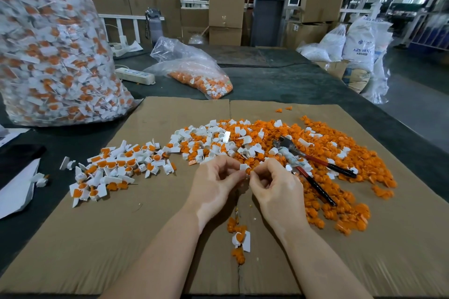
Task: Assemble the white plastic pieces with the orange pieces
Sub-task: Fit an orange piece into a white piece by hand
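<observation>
Fingertips of both hands are meeting over the middle of the cardboard sheet (155, 238). Left hand (213, 184) is curling its fingers inward, thumb and forefinger pinching a small white plastic piece (243, 167). Right hand (274, 184) is curling likewise, its fingertips pinching an orange piece (249, 170) that is touching the white one. How far the two parts are seated together cannot be told.

Just beyond the hands, a loose heap of white pieces (213, 141) is lying mixed into the near edge of a broad spread of orange pieces (340, 153), which is running off to the right across the cardboard. Red-handled pliers (313, 165) are resting on top of the orange spread, just right of the right hand.

To the left, a pile of assembled pieces (114, 170), white with orange inserts, is sitting on the cardboard, with a few strays off its edge on the dark table (279, 80). Between the forearms, a small cluster of orange bits and one assembled unit (240, 240) is lying along the cardboard's seam.

Farther out: a large clear bag of assembled pieces (53, 51) is standing at far left; a smaller clear bag of orange pieces (194, 73) is slumping behind the cardboard, a white power strip (134, 76) beside it. Cardboard boxes (226, 17) and white resin sacks (359, 41) are standing in the background.
</observation>
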